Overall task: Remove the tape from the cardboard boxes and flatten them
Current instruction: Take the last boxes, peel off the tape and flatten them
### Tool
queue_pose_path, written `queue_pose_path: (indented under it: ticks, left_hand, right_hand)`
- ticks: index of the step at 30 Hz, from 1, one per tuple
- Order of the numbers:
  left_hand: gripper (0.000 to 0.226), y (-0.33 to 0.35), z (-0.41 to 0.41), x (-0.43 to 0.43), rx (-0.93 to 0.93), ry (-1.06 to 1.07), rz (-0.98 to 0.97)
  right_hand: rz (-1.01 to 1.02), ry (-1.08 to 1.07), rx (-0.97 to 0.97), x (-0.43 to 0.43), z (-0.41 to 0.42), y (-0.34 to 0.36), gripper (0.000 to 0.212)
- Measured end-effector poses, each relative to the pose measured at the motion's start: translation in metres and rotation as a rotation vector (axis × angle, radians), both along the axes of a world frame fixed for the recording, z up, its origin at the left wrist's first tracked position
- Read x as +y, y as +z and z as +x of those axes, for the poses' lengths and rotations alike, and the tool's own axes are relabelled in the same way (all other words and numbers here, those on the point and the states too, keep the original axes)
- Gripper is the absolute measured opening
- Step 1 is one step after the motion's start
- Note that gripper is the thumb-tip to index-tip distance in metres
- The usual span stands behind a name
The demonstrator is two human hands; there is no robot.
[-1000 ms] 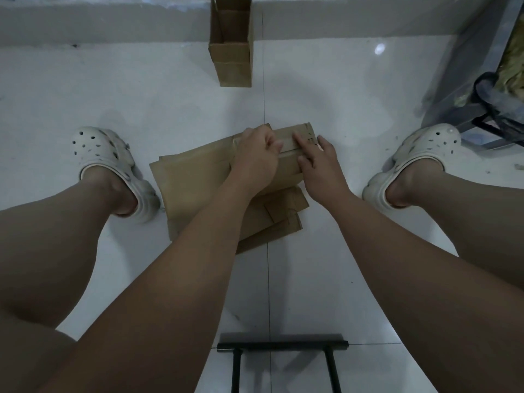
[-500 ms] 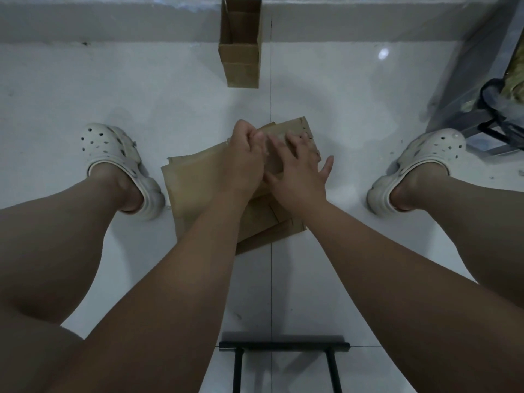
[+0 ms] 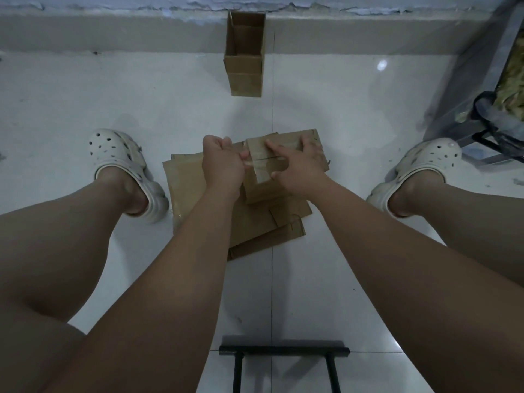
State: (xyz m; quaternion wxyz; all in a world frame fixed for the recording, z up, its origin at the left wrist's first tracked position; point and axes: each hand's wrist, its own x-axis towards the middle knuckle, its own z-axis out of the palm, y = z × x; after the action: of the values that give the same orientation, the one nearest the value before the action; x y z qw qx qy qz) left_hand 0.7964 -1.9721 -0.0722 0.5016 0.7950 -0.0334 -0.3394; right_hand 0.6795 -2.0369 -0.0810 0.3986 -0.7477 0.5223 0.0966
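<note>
Both forearms reach up the frame to its centre. The left hand (image 3: 224, 165) is curled into a fist, its grip pinching the end of a clear tape (image 3: 259, 173) strip at the left edge of a small cardboard box (image 3: 263, 188). The right hand (image 3: 300, 165) lies spread on top of that box, fingers pressing down and closed round nothing. The box rests on a pile of flattened cardboard (image 3: 192, 188) on the floor (image 3: 113, 95), its long axis roughly left to right. Another open box (image 3: 245, 72) stands at upper centre.

Glossy white tiled floor (image 3: 85, 95) meets a grey wall base (image 3: 113, 32); dim light.
</note>
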Motion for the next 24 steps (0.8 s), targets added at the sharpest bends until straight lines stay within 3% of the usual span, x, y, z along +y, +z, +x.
queue_pose_path:
  ticks: [3,7,13,18,22,24]
  left_hand:
    - [0.013,0.005,-0.001,0.001,-0.002,-0.100,0.044]
    - [0.043,0.011,0.001,0.005,0.176,-0.243,0.007]
    - [0.017,0.015,0.003,0.009,0.298,-0.029,-0.139]
    - [0.012,0.020,0.006,0.009,0.157,-0.075,-0.115]
    - [0.014,0.026,0.006,0.005,-0.224,-0.314,-0.021]
    - [0.016,0.028,0.007,0.005,-0.332,-0.326,0.017]
  right_hand:
    - [0.017,-0.029,-0.030,0.004,0.002,-0.004,0.065]
    - [-0.048,0.011,-0.006,0.017,0.001,-0.013,0.084]
    - [-0.045,-0.022,-0.043,0.021,0.013,-0.019,0.081]
    - [-0.074,-0.013,-0.027,0.023,0.019,-0.021,0.080]
    - [-0.157,0.027,0.027,0.033,0.028,-0.021,0.078]
    - [-0.243,0.080,0.076,0.034,0.031,-0.020,0.081]
